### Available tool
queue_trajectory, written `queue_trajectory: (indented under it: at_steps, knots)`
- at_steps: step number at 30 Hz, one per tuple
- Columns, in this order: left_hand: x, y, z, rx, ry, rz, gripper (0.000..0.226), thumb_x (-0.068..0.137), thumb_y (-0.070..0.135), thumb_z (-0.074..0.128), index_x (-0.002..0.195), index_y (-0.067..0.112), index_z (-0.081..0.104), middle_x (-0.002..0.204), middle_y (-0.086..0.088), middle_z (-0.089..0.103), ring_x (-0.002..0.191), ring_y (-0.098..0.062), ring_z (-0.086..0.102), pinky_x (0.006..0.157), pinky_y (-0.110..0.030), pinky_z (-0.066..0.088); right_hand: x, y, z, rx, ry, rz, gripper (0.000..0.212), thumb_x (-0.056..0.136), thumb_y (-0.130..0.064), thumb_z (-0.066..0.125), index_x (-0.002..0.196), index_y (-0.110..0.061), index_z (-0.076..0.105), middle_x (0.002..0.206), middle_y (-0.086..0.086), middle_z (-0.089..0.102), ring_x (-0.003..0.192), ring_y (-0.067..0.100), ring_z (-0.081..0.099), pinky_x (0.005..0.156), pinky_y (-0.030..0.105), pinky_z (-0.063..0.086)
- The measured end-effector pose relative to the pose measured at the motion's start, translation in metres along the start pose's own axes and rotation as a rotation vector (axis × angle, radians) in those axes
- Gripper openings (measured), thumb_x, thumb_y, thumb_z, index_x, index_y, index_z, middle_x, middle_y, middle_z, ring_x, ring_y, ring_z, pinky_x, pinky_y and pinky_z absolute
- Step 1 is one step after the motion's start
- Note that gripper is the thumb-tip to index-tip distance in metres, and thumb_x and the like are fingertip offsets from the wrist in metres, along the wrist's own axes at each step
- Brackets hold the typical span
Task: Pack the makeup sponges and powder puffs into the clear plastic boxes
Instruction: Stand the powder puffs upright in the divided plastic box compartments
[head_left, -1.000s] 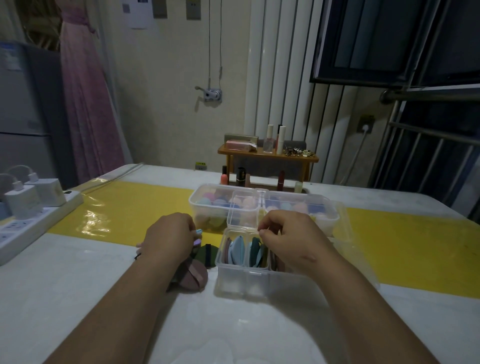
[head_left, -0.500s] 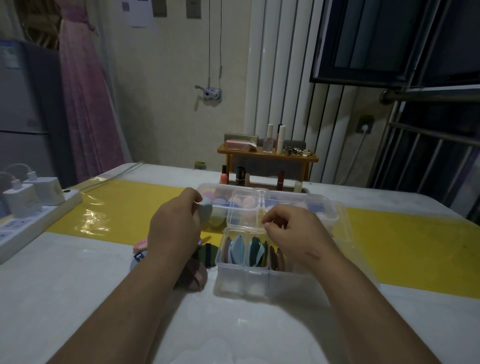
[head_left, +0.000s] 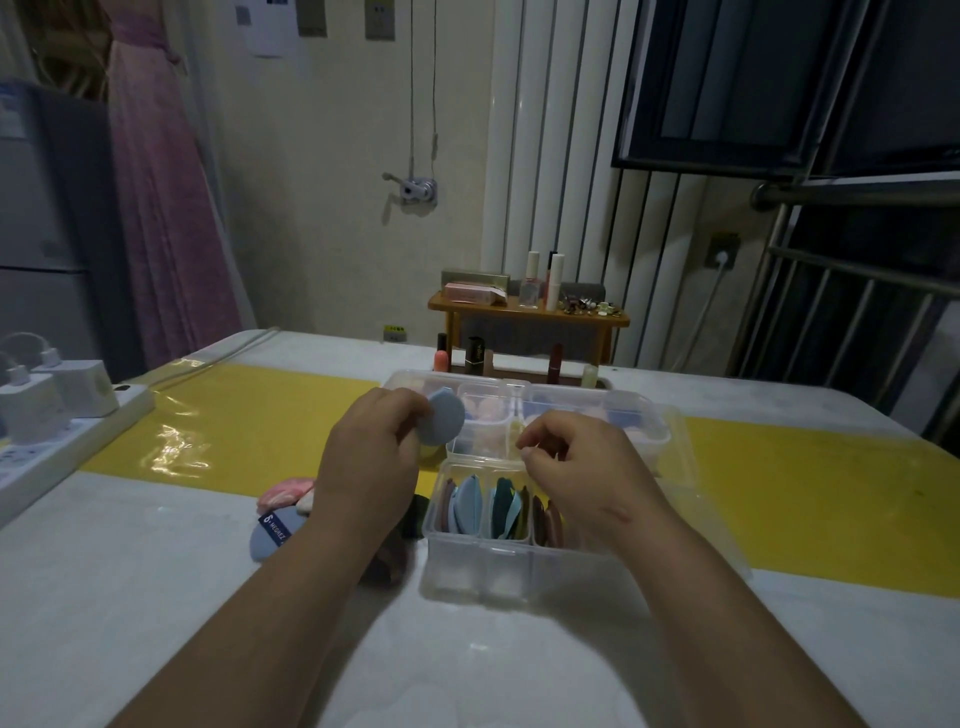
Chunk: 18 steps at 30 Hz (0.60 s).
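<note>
My left hand (head_left: 371, 457) pinches a round light-blue powder puff (head_left: 441, 421), raised above the table just left of the boxes. The near clear plastic box (head_left: 478, 566) is open, with several blue, teal and brown puffs standing on edge in its compartments. My right hand (head_left: 576, 467) hovers over that box with curled fingers; nothing shows in them. Behind it stands a second clear box (head_left: 597, 410) of pastel sponges. Loose puffs lie by my left wrist: a pink one (head_left: 283, 491), a blue one with a dark label (head_left: 272, 530), and darker ones partly hidden.
A white power strip with chargers (head_left: 52, 415) sits at the table's left edge. A yellow runner (head_left: 249, 415) crosses the white table. Lipsticks (head_left: 441, 358) and a small wooden shelf of cosmetics (head_left: 530, 312) stand behind the boxes.
My left hand rose from the loose pile with the light-blue puff and moved right toward the boxes. My right hand lifted slightly from the near box.
</note>
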<state>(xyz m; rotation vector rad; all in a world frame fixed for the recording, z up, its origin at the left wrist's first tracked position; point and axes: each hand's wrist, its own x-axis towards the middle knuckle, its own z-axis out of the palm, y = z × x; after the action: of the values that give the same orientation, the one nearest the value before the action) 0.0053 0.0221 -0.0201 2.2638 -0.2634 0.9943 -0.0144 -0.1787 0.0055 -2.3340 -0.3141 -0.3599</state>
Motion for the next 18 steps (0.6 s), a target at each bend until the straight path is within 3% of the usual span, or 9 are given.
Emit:
queue_trajectory:
  at_steps: [6, 10, 14, 18]
  knots:
    - [-0.001, 0.006, 0.005, -0.098, 0.016, 0.030, 0.021, 0.079, 0.009, 0.052, 0.091, 0.012, 0.069, 0.084, 0.006, 0.058, 0.076, -0.014, 0.052, 0.063, -0.018, 0.038, 0.001, 0.001, 0.002, 0.011, -0.002, -0.010, 0.012, 0.098, -0.022, 0.056, 0.098, -0.032, 0.062, 0.087, -0.016, 0.059, 0.080, 0.005, 0.058, 0.069, 0.016, 0.049]
    - [-0.003, 0.009, 0.006, -0.149, 0.004, 0.050, 0.025, 0.080, -0.003, 0.061, 0.090, 0.019, 0.066, 0.085, 0.010, 0.058, 0.078, -0.007, 0.054, 0.066, -0.020, 0.044, 0.001, 0.002, 0.002, 0.027, 0.004, -0.018, 0.012, 0.098, -0.022, 0.057, 0.102, -0.031, 0.063, 0.090, -0.016, 0.059, 0.083, 0.004, 0.057, 0.073, 0.017, 0.050]
    - [-0.004, 0.017, 0.003, -0.290, -0.042, -0.030, 0.032, 0.085, -0.002, 0.062, 0.086, 0.030, 0.064, 0.088, 0.023, 0.060, 0.088, 0.001, 0.059, 0.068, -0.008, 0.045, 0.001, 0.001, 0.001, 0.066, 0.024, -0.028, 0.012, 0.098, -0.023, 0.056, 0.104, -0.032, 0.060, 0.097, -0.015, 0.060, 0.083, 0.004, 0.057, 0.072, 0.018, 0.050]
    - [-0.004, 0.022, 0.002, -0.496, -0.119, -0.167, 0.030, 0.087, 0.002, 0.065, 0.084, 0.032, 0.068, 0.092, 0.017, 0.067, 0.089, 0.002, 0.063, 0.074, -0.018, 0.054, 0.001, -0.001, 0.001, 0.122, 0.035, -0.026, 0.014, 0.098, -0.023, 0.056, 0.105, -0.034, 0.057, 0.107, -0.016, 0.060, 0.082, 0.005, 0.060, 0.071, 0.022, 0.053]
